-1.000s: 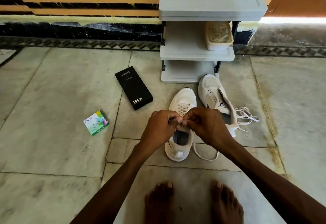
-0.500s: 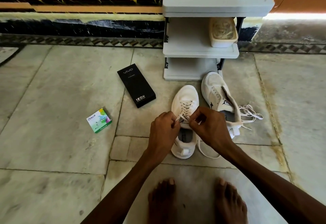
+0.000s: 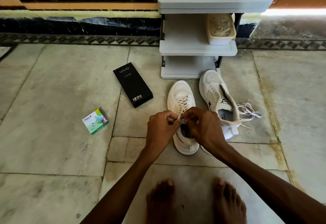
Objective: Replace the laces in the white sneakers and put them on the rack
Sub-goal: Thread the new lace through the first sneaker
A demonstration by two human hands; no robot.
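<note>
The laced white sneaker point(image 3: 180, 91) stands on the stone floor point(image 3: 53, 82) in front of the grey shoe rack point(image 3: 197, 49). Over its tongue, the left hand point(image 3: 161, 126) pinches the cream lace point(image 3: 183, 103) in curled fingers, and the right hand point(image 3: 205, 126) pinches it just beside. The unlaced sneaker point(image 3: 210, 89) lies tilted to the right with a loose lace point(image 3: 248, 113) by its heel, while a black vivo box point(image 3: 133, 84) and an Odonil box point(image 3: 95, 121) lie further left.
</note>
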